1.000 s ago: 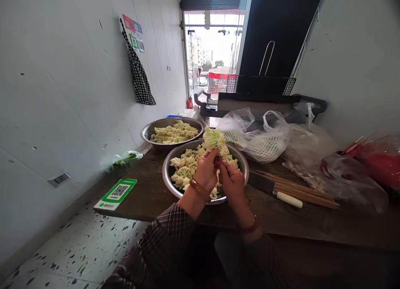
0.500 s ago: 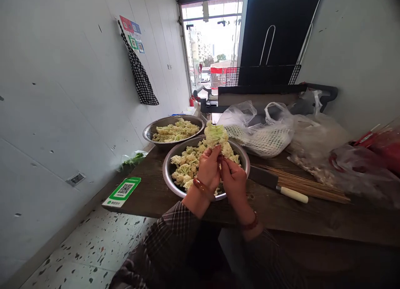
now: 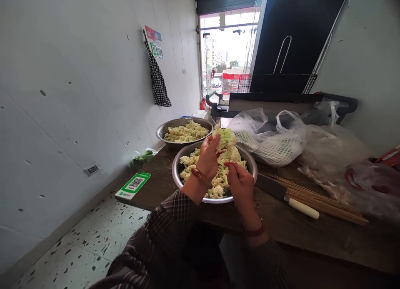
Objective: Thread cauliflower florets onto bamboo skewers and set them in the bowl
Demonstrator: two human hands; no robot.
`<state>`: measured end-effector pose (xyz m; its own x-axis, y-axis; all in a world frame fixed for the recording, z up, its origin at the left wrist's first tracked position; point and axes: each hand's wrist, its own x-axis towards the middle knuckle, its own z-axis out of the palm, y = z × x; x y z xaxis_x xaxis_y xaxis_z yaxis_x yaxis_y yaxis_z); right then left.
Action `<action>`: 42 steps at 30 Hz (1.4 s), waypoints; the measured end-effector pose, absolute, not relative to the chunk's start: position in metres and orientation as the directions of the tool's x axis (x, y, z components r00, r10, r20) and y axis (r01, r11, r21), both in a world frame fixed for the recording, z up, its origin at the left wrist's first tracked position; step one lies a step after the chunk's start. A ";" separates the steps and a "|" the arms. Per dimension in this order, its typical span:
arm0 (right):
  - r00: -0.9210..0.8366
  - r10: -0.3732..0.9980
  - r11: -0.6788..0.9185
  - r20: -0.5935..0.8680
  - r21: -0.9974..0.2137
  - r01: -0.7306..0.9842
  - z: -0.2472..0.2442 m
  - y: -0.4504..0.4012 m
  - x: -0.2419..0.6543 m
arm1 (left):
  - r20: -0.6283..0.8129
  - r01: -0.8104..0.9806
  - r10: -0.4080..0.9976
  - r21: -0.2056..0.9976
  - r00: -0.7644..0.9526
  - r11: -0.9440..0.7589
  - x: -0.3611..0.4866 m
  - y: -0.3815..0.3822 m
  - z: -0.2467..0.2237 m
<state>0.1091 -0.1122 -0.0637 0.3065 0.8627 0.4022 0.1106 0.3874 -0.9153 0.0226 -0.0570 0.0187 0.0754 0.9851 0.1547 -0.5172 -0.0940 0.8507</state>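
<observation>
My left hand is closed around cauliflower florets, their pale green stems turned up, above the near metal bowl. Just to the right and a little lower, my right hand has its thumb and fingers pinched together over the same bowl. What sits in that pinch is too small to make out. Loose cauliflower pieces fill the bowl beneath both hands.
Behind stands a second metal bowl of cauliflower with thin sticks showing. A cleaver and a bundle of bamboo skewers lie to the right. Plastic bags line the back; a green QR-code card lies at the left.
My hands have drawn apart: the right one is now lower and farther from the cauliflower in my left. The view has shifted, so the whole scene sits farther right and slightly lower.
</observation>
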 end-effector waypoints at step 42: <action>0.334 0.884 0.351 0.327 -0.936 -0.013 -0.065 -0.115 0.108 | 0.141 -0.535 0.981 0.822 -0.137 -0.193 0.043 -0.075 0.016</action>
